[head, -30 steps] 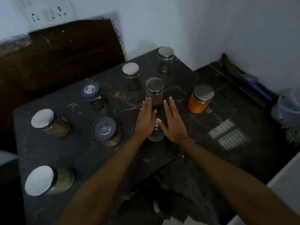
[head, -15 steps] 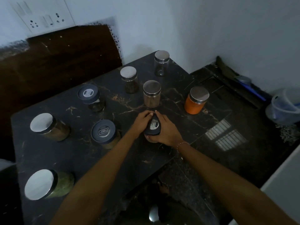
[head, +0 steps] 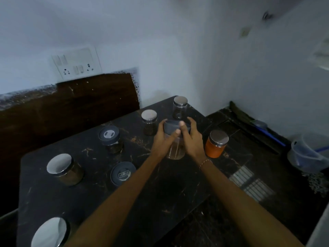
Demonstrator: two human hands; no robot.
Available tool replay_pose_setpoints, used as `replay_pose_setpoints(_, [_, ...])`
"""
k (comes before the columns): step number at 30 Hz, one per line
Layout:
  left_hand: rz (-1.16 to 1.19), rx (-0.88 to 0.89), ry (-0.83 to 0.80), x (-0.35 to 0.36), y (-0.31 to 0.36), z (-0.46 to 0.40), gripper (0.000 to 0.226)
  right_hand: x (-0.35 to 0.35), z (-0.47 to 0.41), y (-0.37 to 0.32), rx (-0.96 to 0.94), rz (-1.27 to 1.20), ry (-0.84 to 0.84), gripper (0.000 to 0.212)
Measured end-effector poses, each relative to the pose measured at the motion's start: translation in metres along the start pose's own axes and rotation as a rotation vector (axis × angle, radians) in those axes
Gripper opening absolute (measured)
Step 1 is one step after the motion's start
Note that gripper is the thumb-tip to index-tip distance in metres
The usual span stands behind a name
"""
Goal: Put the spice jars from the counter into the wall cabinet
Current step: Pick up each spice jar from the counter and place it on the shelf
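left hand (head: 162, 138): wrapped round the left side of a jar, thumb up by the lid
right hand (head: 191, 138): wrapped round the right side of the same jar, fingers over the lid edge, thin bracelet on the wrist
hands together: both clamped on one jar, thumbs close at the front
held jar (head: 175, 148): clear body, dark grey lid, looks lifted off the counter, between the two hands, upright or a bit tilted, hard to say in the dim light
orange jar (head: 215, 144): just right of the right hand, steel lid, standing on the counter
far jar (head: 179, 110): steel lid, nearly empty, behind the hands near the wall corner
small dark jar (head: 149, 123): steel lid, just left of the held jar
grey-lid jar, back (head: 111, 139): standing, left of the hands
grey-lid jar, front (head: 122, 173): partly hidden by the left forearm
steel-lid jar, left (head: 65, 169): well left on the counter
steel-lid jar, near corner (head: 50, 232): cut off at the bottom edge
counter (head: 160, 202): dark marble with light veins
wall: switch and socket plate (head: 75, 63) above a brown board
cabinet: not in view
progress: early; one jar in hand, seven left on the counter that show, none seen stored
left to do: carry this jar up to the cabinet, then repeat for the rest
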State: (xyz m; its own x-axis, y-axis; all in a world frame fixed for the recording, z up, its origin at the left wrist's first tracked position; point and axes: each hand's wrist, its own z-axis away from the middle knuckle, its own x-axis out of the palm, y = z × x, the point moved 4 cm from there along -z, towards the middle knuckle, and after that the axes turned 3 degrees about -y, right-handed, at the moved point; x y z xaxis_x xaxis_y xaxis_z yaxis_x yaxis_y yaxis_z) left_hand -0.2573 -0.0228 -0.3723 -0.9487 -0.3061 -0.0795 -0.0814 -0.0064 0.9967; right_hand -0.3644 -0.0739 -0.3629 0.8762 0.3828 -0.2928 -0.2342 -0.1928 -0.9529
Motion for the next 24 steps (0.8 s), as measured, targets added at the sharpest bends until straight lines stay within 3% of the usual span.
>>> replay_pose_setpoints(3, [0.051, 0.038, 0.047, -0.013, 0.017, -0.007, 0.055, -0.007, -0.003, -0.018, -0.035, -0.167, -0.048, 0.046])
replay_pose_setpoints(6, [0.461, -0.091, -0.023, -0.015, 0.027, -0.01, 0.049, -0.007, -0.004, -0.025, -0.006, -0.306, -0.17, 0.06])
replay_pose_setpoints(9, [0.667, -0.085, -0.039, -0.013, 0.039, -0.018, 0.046, 0.007, -0.002, -0.029, 0.005, -0.428, -0.236, 0.045])
replay_pose_setpoints(11, [0.655, -0.097, -0.017, -0.015, 0.048, -0.022, 0.044, 0.013, -0.003, -0.033, 0.004, -0.485, -0.219, 0.038])
replay_pose_setpoints(14, [0.431, -0.049, 0.092, -0.026, 0.06, -0.023, 0.034, 0.012, -0.008, -0.047, -0.043, -0.445, -0.085, 0.062])
replay_pose_setpoints(17, [0.278, 0.093, 0.235, -0.035, 0.062, -0.014, 0.026, 0.01, -0.013, -0.066, -0.131, -0.255, 0.18, 0.068])
replay_pose_setpoints(20, [0.326, 0.094, 0.182, -0.024, 0.068, -0.007, 0.029, 0.019, -0.014, -0.083, -0.162, -0.025, 0.309, 0.078])
replay_pose_setpoints(22, [0.333, 0.057, 0.21, -0.028, 0.079, -0.007, 0.039, 0.028, -0.01, -0.091, -0.195, 0.043, 0.315, 0.071])
replay_pose_setpoints(24, [0.328, 0.055, 0.253, -0.044, 0.087, -0.008, 0.046, 0.032, -0.009, -0.097, -0.243, -0.082, 0.267, 0.052])
